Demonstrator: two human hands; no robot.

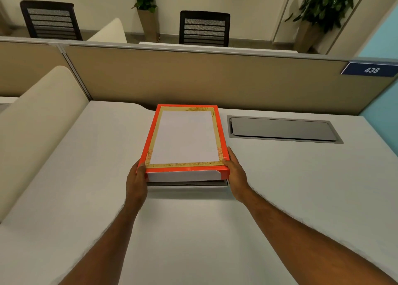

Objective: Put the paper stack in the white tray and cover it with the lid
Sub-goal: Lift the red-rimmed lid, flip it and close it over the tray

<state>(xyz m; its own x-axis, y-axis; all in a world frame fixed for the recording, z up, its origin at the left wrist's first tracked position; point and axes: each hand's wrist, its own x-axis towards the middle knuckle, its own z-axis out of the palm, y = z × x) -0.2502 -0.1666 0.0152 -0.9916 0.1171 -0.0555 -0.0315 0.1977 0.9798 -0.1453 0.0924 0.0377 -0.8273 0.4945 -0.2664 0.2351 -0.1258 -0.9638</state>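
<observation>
An orange lid (187, 107) with a gold frame and a white middle panel lies over the white tray (183, 176). Only the tray's near wall shows, under the lid's orange rim. My left hand (137, 177) grips the lid's near left corner, thumb on the top edge. My right hand (235, 172) grips the near right corner the same way. Under the near end there is a dark gap and a thin grey edge (187, 184), so that end seems slightly lifted off the table (193, 231). The paper stack is hidden.
A grey cable hatch (284, 129) is set flush in the table to the right of the tray. A tan partition (193, 78) runs along the back edge. A cream curved panel (36, 121) rises on the left. Chairs and plants stand beyond the partition.
</observation>
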